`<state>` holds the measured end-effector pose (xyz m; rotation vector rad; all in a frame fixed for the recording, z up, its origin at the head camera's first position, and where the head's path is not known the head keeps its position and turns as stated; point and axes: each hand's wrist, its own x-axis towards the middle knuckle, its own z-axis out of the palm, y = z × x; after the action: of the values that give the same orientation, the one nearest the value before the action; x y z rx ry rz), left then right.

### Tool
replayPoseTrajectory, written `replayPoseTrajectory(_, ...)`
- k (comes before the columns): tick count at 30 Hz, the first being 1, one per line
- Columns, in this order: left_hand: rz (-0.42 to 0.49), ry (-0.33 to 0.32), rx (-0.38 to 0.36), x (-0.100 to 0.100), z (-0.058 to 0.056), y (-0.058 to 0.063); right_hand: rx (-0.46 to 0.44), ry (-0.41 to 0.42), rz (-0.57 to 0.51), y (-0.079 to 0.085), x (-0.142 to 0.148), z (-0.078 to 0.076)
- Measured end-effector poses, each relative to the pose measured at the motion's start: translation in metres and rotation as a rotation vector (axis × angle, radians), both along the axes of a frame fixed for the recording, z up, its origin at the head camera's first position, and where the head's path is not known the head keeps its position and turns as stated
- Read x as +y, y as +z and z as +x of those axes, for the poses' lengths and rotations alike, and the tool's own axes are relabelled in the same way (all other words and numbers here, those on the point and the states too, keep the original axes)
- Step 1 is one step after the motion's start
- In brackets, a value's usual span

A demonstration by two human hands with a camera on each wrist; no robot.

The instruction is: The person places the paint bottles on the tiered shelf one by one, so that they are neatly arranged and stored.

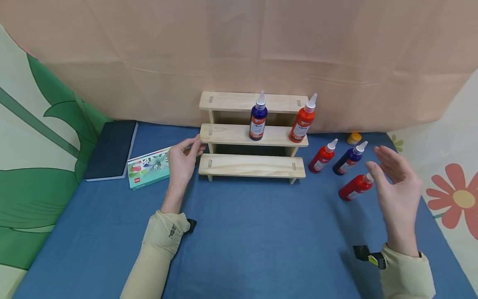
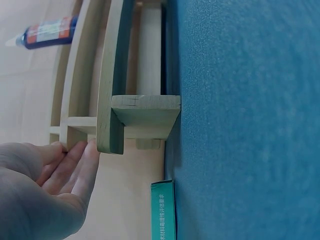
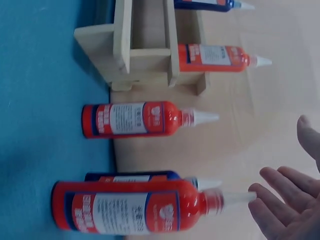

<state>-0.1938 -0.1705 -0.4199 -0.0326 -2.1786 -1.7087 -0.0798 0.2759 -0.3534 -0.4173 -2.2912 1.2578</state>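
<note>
A three-step wooden rack point(image 1: 252, 165) stands at the back of the table. My left hand point(image 1: 181, 160) pinches the left end of its middle step; in the left wrist view the left hand's fingers point(image 2: 85, 165) meet the wood there. On that middle step stand a blue paint bottle point(image 1: 258, 120) and a red paint bottle point(image 1: 302, 123). My right hand point(image 1: 399, 182) holds nothing, its fingers spread apart from the thumb. It hovers beside the nearest red bottle point(image 1: 354, 187). Another red bottle point(image 1: 322, 158) and a blue bottle point(image 1: 349, 160) stand between it and the rack.
Left of the rack lie a teal printed box point(image 1: 149, 167) and a dark notebook point(image 1: 112, 149). A yellow-capped item point(image 1: 354, 138) is partly seen behind the right-hand bottles. Blue cloth point(image 1: 261, 241) covers the table, and a beige curtain point(image 1: 239, 50) hangs behind.
</note>
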Motion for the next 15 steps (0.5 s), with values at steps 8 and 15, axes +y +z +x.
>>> replayPoseTrajectory(8,0.004,-0.005,0.010,0.001,0.000,0.000,-0.090,-0.023,-0.036,-0.011,0.015,0.003)
replayPoseTrajectory(15,-0.005,-0.002,0.010,0.000,0.000,-0.001,-0.204,-0.023,-0.041,-0.029,0.028,0.005)
